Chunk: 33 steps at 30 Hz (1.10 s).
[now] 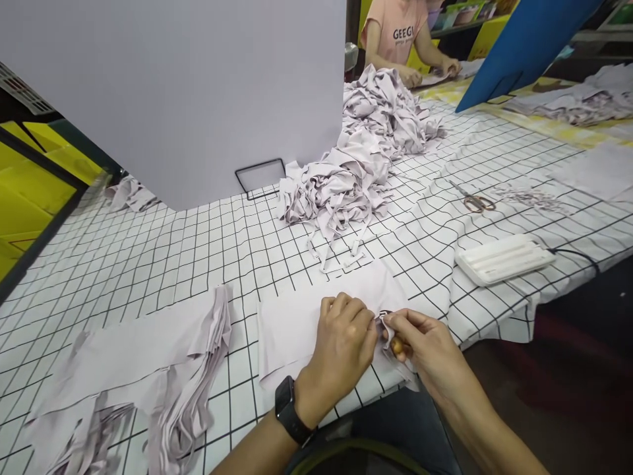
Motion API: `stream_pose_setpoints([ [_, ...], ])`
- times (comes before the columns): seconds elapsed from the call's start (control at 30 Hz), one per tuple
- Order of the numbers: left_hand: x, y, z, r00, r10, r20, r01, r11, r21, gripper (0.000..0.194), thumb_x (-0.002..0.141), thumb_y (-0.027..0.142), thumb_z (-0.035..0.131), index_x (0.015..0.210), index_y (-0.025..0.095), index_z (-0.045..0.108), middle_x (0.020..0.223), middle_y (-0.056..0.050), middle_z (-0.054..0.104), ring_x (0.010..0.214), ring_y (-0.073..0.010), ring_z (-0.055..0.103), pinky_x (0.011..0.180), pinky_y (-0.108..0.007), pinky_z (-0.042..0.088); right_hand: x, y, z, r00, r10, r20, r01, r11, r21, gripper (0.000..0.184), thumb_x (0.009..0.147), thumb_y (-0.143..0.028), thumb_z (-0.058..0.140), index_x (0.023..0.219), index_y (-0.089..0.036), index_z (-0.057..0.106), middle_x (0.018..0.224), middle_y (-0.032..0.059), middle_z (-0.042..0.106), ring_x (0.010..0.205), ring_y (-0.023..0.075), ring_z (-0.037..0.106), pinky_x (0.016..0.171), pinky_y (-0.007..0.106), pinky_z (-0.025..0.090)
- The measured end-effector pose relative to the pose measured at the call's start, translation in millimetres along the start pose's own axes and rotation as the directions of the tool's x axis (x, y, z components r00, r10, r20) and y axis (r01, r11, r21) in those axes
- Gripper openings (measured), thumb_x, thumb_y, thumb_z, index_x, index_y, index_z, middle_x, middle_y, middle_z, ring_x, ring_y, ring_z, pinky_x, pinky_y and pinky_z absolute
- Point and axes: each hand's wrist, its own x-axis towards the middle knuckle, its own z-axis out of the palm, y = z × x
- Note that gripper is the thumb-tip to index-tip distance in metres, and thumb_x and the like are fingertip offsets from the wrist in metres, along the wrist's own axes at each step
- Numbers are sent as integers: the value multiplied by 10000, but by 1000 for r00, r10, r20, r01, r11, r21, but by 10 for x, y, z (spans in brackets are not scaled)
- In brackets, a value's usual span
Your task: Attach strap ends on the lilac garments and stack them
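Close to the table's front edge lies a pale pinkish-grey fabric piece [291,323], under both my hands. My left hand [343,333], with a black watch on its wrist, is closed on the right part of that fabric, knuckles up. Thumb and fingers of my right hand [420,343] pinch the fabric's gathered edge just beside it. A small dark thing and a yellowish-orange spot show at the right fingertips; what they are I cannot make out. To the left rests a layered stack of similar fabric pieces [133,356], with strips hanging toward me.
A heap of crumpled fabric [341,178] lies mid-table by a tall grey panel [198,92] on a wire stand. Scissors [475,199], thread scraps [534,196] and a white corded device [504,258] are at right. Across the table, a co-worker [395,39] handles fabric beside a blue panel [524,49].
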Motion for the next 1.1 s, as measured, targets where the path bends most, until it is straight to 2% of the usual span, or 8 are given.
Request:
stream_pose_setpoints([
  [0.27,8,-2,15,999,49,-7,-48,996,71,172,946,88,541,804,167,598,833,-26,647,843,-203,538,753,-384,404,29,44,-4,999,-37,-31,36,999,-26,360,589,-439,897,559,-161,671,484,-31,544,438,79,463,425,194,368],
  [0.43,0,1,10,992,113,47,-120,976,183,194,948,78,516,787,167,579,818,-37,615,848,-214,514,757,-391,400,12,30,10,999,-53,-6,52,997,-61,340,620,-408,872,534,-175,640,484,-28,529,447,90,446,436,218,364],
  [0.6,7,12,1,982,165,92,-184,948,261,212,932,58,514,755,157,574,799,-47,580,833,-216,485,785,-401,416,-13,28,36,997,-66,27,69,992,-101,367,627,-445,847,538,-185,604,476,-47,467,424,75,351,402,223,281],
  [0.73,10,-6,4,974,183,131,-213,938,275,232,940,55,502,743,154,571,793,-50,557,830,-215,470,810,-396,428,-30,-30,40,997,-2,82,9,996,-88,421,600,-472,866,546,-183,565,487,-76,410,432,42,258,403,194,226],
  [0.9,32,-28,29,965,187,185,-234,932,276,251,967,67,479,750,158,565,802,-54,557,829,-214,472,801,-371,430,34,-84,-31,979,88,186,-55,983,-174,452,587,-504,889,566,-181,573,471,-88,396,405,27,204,391,197,196],
  [1.0,28,5,-13,961,138,238,-204,937,282,228,959,54,487,773,154,573,845,-61,584,873,-224,506,840,-393,423,-14,-51,-110,980,-12,198,73,950,-303,415,665,-549,836,640,-185,639,510,-44,494,414,69,330,409,223,281],
  [1.07,-15,28,-105,958,95,272,-161,959,232,128,955,82,520,890,147,608,954,-77,626,954,-241,541,880,-427,420,-149,3,-180,972,-194,132,234,853,-466,352,694,-535,810,732,-199,713,602,12,615,491,134,486,484,265,400],
  [1.1,-52,28,-170,960,77,270,-132,973,189,89,954,113,546,987,150,619,1041,-89,642,1015,-254,552,910,-450,417,-245,45,-220,946,-309,95,308,773,-555,313,710,-513,801,783,-214,740,654,29,657,533,162,532,535,285,442],
])
